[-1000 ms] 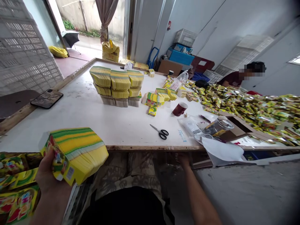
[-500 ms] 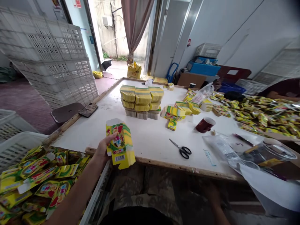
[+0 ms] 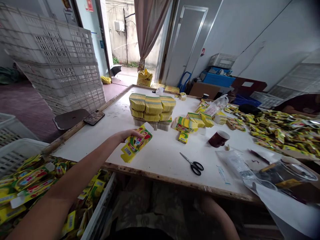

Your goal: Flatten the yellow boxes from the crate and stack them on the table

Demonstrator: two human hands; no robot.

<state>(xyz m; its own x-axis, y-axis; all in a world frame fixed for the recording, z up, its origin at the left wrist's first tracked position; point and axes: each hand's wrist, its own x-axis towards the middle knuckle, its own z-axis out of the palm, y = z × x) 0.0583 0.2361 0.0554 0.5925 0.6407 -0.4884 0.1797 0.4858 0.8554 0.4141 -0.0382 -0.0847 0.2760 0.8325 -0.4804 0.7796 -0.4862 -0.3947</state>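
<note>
I'm clasping the printed carton [image 3: 140,142] with the left hand [image 3: 127,134], left of the scissors [image 3: 194,165], thumb lying on its face, fingers hiding behind and nearly closing, probably so its lower end is hanging free. Nearer me than the scissors, the right hand [image 3: 206,202] is blurring into shadow; I'm not managing to tell its grip. Beyond and left of the scissors, stacked cartons [image 3: 152,107] are standing in tiers, presumably saving space.

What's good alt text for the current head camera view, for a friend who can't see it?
A person's left hand holds yellow packaging at a white table, near stacked yellow bundles. The right hand, blurred, is below the table's near edge. Scissors and a mug are on the table; a crate of yellow boxes sits lower left.
</note>
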